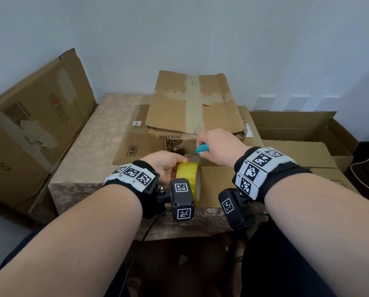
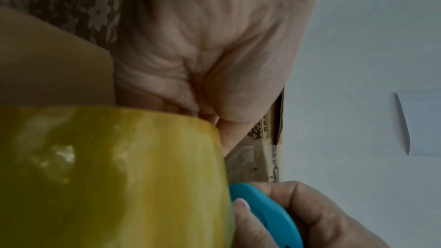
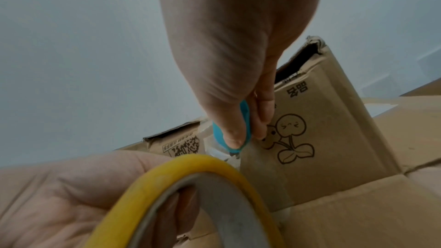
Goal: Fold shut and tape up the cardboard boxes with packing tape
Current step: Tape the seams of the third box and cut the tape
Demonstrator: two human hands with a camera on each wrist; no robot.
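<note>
**Cutting the tape strip at the box's near face**

Holding the yellow packing tape roll (image 1: 189,179) upright on edge in the left hand (image 1: 165,166), fingers curled round its rim and through the core, just in front of the cardboard box (image 1: 192,103) on the cloth-covered table (image 1: 106,116). Gripping a small blue cutter (image 1: 201,149) in the right hand (image 1: 219,146), thumb and fingers pinched round its body, tip aimed down and left toward the short stretch of clear tape (image 1: 191,156) running from the roll to the box's front face.

Sitting closed on top of flattened cardboard (image 1: 136,144), with an older strip of tape running front to back along the top seam. Running the same way, toward and away from the body, with the roll at the near end and the box face at the far end. Crossing that line from the right with the cutter, just above and beyond the roll, so clearly the nearer hand for the cut. Probably calling for a short stroke across the strip's width while the left keeps it taut; a slack strip would likely fold and stick to itself.

Leaning at the left against the wall, a large box (image 1: 29,129); lying open at the right, another box (image 1: 307,129), not yet folded shut.
</note>
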